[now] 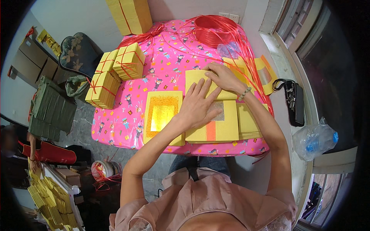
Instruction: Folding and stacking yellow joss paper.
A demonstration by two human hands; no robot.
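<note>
My left hand [199, 101] lies flat with fingers spread on a yellow joss paper sheet [230, 129] with a silver patch and an orange stripe. My right hand [225, 78], a beaded bracelet at its wrist, has bent fingers at the far edge of the yellow paper [190, 78] just beyond; its thumb rests on top. To the left is a stack of joss paper [146, 127] with a gold foil square in an orange border. Right of my hands lies another yellow stack [249, 122]. Behind it are loose sheets with foil patches [266, 75], partly under red strands.
Tied yellow bundles [101, 89] stand on the pink table cover [125, 131] at left, a taller bundle [131, 17] at the back. Red plastic strapping [210, 30] coils at back right. A black pouch with keys [293, 102] and a plastic bag [316, 140] sit on the sill.
</note>
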